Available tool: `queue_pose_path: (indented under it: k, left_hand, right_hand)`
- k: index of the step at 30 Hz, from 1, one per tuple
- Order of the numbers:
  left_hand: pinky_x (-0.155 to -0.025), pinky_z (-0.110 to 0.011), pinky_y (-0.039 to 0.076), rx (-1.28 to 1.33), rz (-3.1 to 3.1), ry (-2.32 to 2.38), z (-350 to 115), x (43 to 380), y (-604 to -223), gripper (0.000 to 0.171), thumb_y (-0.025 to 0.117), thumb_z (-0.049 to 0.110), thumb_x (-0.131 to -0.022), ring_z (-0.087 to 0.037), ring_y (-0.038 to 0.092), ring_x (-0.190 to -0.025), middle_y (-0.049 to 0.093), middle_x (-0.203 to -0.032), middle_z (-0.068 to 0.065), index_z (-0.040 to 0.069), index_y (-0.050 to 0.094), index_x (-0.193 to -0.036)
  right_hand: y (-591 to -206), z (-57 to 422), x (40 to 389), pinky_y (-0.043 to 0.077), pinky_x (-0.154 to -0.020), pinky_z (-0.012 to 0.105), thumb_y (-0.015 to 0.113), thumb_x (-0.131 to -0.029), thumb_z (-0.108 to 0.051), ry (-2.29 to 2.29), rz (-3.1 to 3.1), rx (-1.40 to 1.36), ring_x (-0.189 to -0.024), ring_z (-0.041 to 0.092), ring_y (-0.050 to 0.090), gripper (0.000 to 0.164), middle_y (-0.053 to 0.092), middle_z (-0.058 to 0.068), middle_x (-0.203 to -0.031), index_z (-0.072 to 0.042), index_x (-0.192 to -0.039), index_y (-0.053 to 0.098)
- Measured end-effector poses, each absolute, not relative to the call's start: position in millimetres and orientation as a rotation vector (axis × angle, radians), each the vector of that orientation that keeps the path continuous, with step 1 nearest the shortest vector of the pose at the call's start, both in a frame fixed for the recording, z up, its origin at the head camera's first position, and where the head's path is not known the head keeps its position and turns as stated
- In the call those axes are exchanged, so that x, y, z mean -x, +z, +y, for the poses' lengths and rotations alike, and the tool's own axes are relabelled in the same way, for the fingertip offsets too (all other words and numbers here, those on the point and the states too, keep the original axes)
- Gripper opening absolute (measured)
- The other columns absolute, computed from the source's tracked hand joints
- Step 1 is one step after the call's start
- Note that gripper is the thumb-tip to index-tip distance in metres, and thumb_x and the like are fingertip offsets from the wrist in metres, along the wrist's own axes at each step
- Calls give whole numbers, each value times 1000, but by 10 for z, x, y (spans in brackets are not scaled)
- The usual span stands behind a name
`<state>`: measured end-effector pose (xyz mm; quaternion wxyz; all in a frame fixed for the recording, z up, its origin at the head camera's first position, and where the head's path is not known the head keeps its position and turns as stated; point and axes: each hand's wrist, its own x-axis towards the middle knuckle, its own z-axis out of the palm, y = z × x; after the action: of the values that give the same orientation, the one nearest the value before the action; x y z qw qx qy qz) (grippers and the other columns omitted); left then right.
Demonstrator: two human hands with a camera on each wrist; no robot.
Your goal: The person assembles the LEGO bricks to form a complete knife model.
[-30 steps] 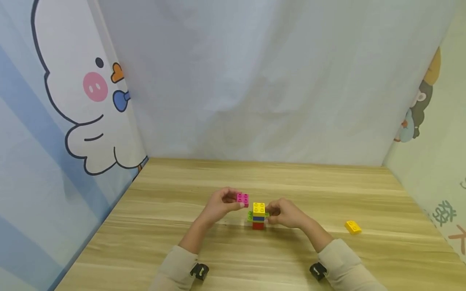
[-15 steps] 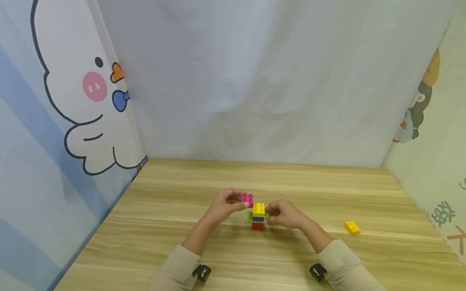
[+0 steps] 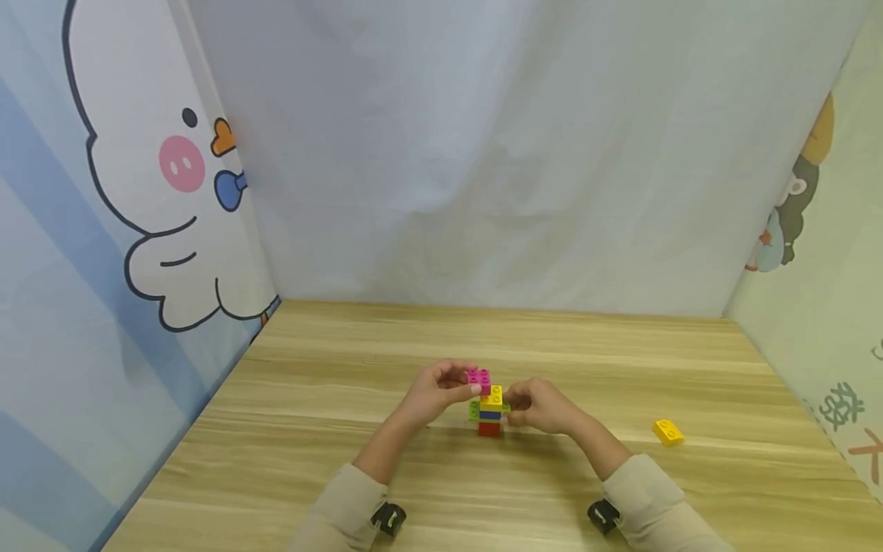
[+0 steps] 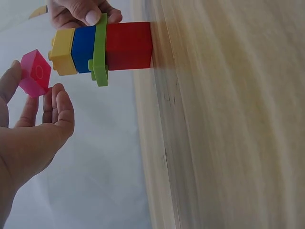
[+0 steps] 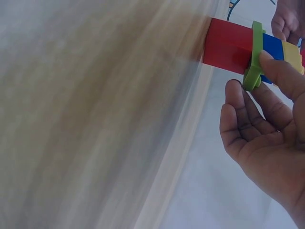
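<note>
A pink building brick (image 4: pixel 34 74) is pinched between the thumb and fingers of my left hand (image 3: pixel 431 395). It hovers just above the stack, and in the left wrist view a small gap separates it from the yellow brick (image 4: pixel 65 52). Below the yellow one come a blue brick (image 4: pixel 84 49), a flat lime-green brick (image 4: pixel 100 52) jutting out at both sides, and a red brick (image 4: pixel 128 46) standing on the table. My right hand (image 3: pixel 545 406) steadies this stack, thumb and forefinger gripping the projecting right end of the green brick (image 5: pixel 255 57).
A loose yellow brick (image 3: pixel 668 432) lies on the wooden table (image 3: pixel 331 337) to the right of my right hand. A pale curtain (image 3: pixel 441 153) hangs behind the table's far edge, with patterned cloth walls at both sides.
My left hand has carried the pink brick rightward, from beside the stack to over its yellow top. The right hand keeps its hold on the green brick.
</note>
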<state>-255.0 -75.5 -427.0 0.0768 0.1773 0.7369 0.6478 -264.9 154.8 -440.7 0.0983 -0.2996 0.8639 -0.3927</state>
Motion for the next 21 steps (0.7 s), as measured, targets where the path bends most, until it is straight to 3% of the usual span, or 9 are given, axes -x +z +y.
queue_pose_path:
  k: [21]
  left_hand:
    - [-76, -30, 49, -508, 2209, 1989, -580, 2544, -4330, 36, 69, 15, -85, -19, 57, -87, 61, -100, -8, 0, 59, -116]
  right_hand:
    - [-4414, 1557, 2667, 52, -70, 32, 71, -81, -12, -1142, 2570, 900, -80, 20, 63, 24, 67, 9, -91, 4, -99, 65]
